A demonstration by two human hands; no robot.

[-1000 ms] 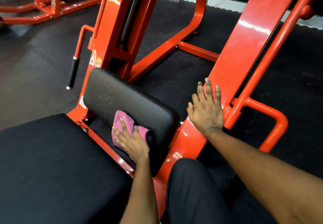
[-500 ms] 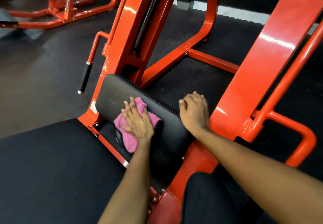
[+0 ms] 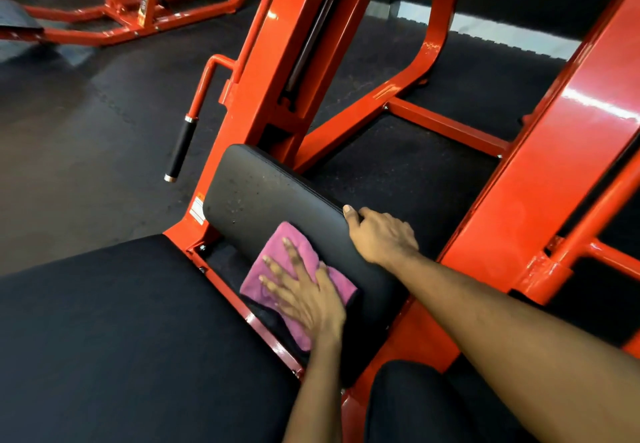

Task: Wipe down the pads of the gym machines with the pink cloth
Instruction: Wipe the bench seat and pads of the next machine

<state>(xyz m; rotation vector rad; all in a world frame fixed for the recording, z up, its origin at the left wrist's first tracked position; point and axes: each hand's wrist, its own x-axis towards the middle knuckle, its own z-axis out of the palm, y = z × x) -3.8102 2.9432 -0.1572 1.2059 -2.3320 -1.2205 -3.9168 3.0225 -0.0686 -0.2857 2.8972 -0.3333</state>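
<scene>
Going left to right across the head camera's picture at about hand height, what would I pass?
The large black seat pad → pink cloth pressed under the left hand → right hand, gripping the small pad's far edge → orange frame beam.

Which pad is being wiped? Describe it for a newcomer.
Find the big orange machine frame, then the wide black seat at lower left. Just beyond it stands the small black pad. Only it is speckled and has the pink cloth pressed on it by the left hand.
</scene>
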